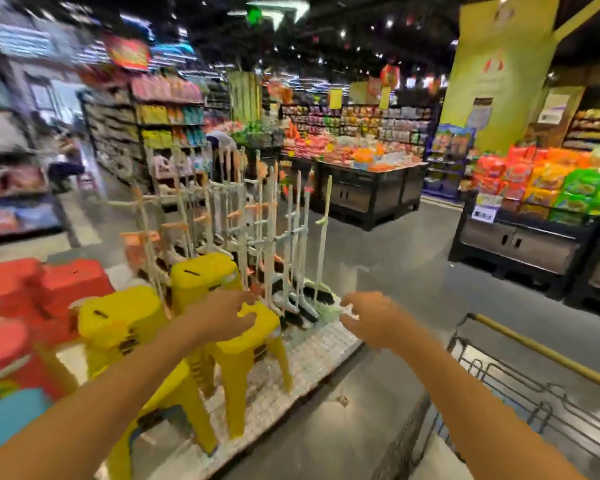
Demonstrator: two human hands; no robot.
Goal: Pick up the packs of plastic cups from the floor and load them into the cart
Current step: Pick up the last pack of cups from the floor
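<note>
Both arms reach forward over the store floor (413, 258). The left hand (222, 315) hangs with fingers loosely spread and empty, over the yellow stools (125, 323). The right hand (374, 315), at its 3 o'clock, is likewise spread and empty. The packs of cups cannot be made out in the blur. The cart (520, 386) sits at the right hand's 4 o'clock, near it.

A supermarket aisle with a grey polished floor (413, 258) under a dark ceiling (343, 36) dotted with small lights. Stocked shelves (153, 126) run along the left, and dark display tables (368, 192) piled with bright snack packets stand at centre and right beside a yellow pillar (499, 81). Yellow stools (118, 320), red stools (66, 285) and a rack of brooms (257, 220) stand on a pale mat (312, 355) in front
</note>
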